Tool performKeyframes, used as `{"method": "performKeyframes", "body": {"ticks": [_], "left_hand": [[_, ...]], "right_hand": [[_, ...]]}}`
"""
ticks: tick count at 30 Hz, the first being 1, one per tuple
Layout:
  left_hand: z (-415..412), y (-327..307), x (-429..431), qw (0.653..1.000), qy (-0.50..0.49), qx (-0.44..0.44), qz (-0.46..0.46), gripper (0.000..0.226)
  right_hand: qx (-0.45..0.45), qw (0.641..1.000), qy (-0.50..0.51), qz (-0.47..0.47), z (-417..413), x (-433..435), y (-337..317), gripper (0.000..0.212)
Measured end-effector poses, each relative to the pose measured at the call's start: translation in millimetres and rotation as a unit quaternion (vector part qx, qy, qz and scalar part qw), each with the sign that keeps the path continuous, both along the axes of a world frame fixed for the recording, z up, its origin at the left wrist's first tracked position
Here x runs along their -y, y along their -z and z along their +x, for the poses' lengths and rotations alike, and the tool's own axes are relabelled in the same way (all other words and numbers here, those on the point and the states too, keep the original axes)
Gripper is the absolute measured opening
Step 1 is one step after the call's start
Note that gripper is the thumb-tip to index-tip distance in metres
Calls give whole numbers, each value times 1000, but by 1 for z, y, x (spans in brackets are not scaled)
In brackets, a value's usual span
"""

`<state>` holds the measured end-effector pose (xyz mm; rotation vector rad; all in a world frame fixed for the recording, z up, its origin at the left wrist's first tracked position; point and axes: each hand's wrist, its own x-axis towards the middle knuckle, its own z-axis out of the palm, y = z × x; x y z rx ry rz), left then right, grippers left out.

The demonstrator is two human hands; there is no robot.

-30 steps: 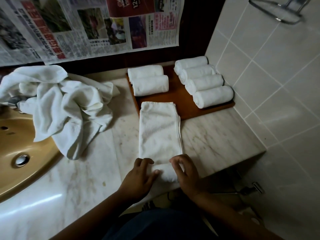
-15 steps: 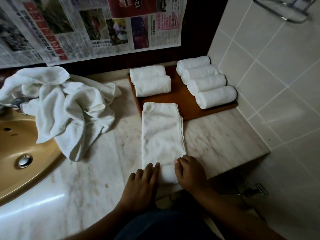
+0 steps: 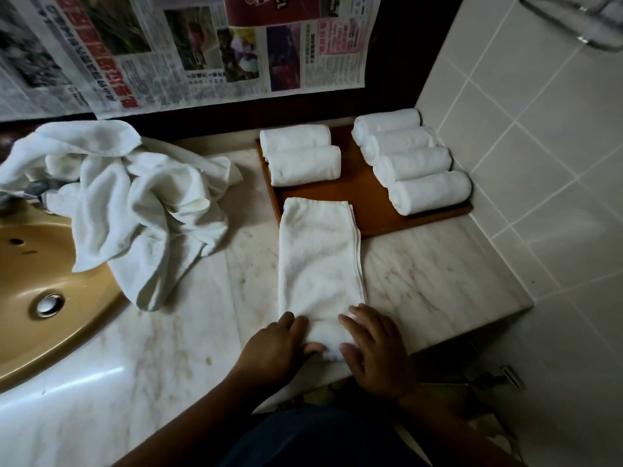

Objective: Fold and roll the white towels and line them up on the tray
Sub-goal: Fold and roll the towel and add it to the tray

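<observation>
The towel (image 3: 320, 264) lies folded into a long strip on the counter (image 3: 438, 274), its far end overlapping the near edge of the tray (image 3: 364, 197) and its near end turned up into a small roll at the counter's front edge. The left hand (image 3: 279, 348) grasps the roll's left end, fingers over it and thumb tucked beneath; the right hand (image 3: 374, 348) grasps the right end in like manner. On the tray lie two rolls (image 3: 300, 160) at the left and four rolls (image 3: 411, 160) at the right. A heap (image 3: 135, 203) of loose towels drapes over the sink (image 3: 40, 281) rim, well to the left. Newspaper (image 3: 202, 45) hangs behind.
</observation>
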<state>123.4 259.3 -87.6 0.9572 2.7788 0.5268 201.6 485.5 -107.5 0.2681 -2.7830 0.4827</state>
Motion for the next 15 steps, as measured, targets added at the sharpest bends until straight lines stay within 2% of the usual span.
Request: {"method": "performKeyframes", "body": {"ticks": [4,8,11,13,15], "left_hand": [[-5,-7,-1,999,-18,29,-12,84],[-2,-10,-3,996,13,-68,-53,62],[13,4,4,980,67,-175,-63,60],[15,8,8,979,69,-181,-67,61],[8,8,9,985,54,-151,-70,65]], "right_hand": [[9,1000,15,-20,-11,2,-2,42],[23,998,48,-26,-31,5,-12,36],[47,995,66,-65,-43,6,-18,39],[48,993,75,-75,-47,7,-21,36],[50,993,88,-63,-49,10,-23,33]]}}
